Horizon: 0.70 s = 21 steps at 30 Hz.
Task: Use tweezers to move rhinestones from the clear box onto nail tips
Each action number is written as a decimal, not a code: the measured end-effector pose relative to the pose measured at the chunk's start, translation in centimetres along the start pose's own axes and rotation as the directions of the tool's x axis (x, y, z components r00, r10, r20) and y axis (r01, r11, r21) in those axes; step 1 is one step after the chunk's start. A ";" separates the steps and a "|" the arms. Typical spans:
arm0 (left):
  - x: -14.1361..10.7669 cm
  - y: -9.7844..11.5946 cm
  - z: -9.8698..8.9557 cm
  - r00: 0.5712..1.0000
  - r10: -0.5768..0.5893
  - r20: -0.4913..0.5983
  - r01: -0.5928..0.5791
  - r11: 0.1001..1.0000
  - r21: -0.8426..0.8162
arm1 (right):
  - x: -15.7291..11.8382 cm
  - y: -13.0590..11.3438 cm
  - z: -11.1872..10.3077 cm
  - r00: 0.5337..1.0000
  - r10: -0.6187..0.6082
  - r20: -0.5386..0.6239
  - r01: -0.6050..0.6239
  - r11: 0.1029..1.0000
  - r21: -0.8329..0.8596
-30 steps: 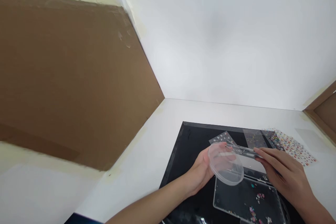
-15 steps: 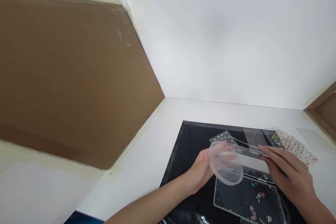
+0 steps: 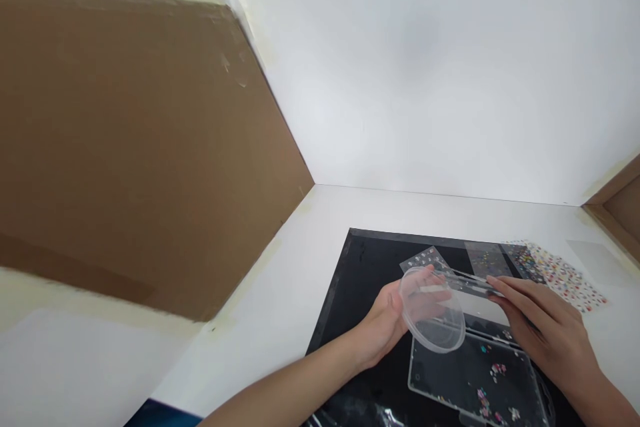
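My left hand (image 3: 384, 321) holds a clear round plastic lid or shallow tub (image 3: 436, 323) by its edge, tilted, with the fingers showing through it. A pair of metal tweezers (image 3: 473, 279) is pinched in my right hand (image 3: 555, 327). Its tips point left and reach the far rim of the round plastic piece; whether they grip anything is too small to tell. Below both hands lies an open clear plastic case (image 3: 440, 370) scattered with small coloured pieces and sparkly bits.
A black mat (image 3: 365, 280) lies under the case. Behind my hands are a small patterned sheet (image 3: 425, 259), a clear sheet with coloured dots (image 3: 487, 257) and a white speckled sheet (image 3: 570, 277). A brown panel (image 3: 150, 147) stands at left, a white wall (image 3: 425, 80) behind.
My right hand has shifted slightly left, and the tweezer arms have come closer together. My left hand and the round plastic piece stay nearly in place.
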<state>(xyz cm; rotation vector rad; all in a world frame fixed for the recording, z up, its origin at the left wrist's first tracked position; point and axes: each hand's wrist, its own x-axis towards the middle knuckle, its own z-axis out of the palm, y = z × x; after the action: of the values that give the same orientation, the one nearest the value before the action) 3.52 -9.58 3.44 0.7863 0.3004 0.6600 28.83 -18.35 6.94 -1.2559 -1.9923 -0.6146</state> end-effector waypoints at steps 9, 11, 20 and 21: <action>0.0 0.3 0.3 1.000 0.021 -0.005 -0.021 1.000 0.002 | 0.4 -0.2 -0.1 1.000 -0.018 0.001 0.018 1.000 -0.015; 0.0 0.3 0.3 1.000 0.020 -0.005 -0.020 1.000 -0.002 | 0.5 -0.2 -0.2 1.000 -0.019 0.007 0.019 1.000 -0.001; 0.1 -0.2 0.0 1.000 0.011 -0.004 -0.011 1.000 0.008 | 0.4 -0.1 -0.2 1.000 -0.018 0.003 0.018 1.000 -0.015; 0.1 -0.3 0.0 1.000 0.011 -0.006 -0.011 1.000 0.011 | 0.4 -0.1 -0.2 1.000 -0.010 0.001 0.010 1.000 -0.010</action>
<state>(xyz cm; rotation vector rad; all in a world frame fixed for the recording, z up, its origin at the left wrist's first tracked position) 3.69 -9.67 3.20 0.7969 0.3052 0.6719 28.69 -18.24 7.37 -1.2531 -1.9995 -0.6300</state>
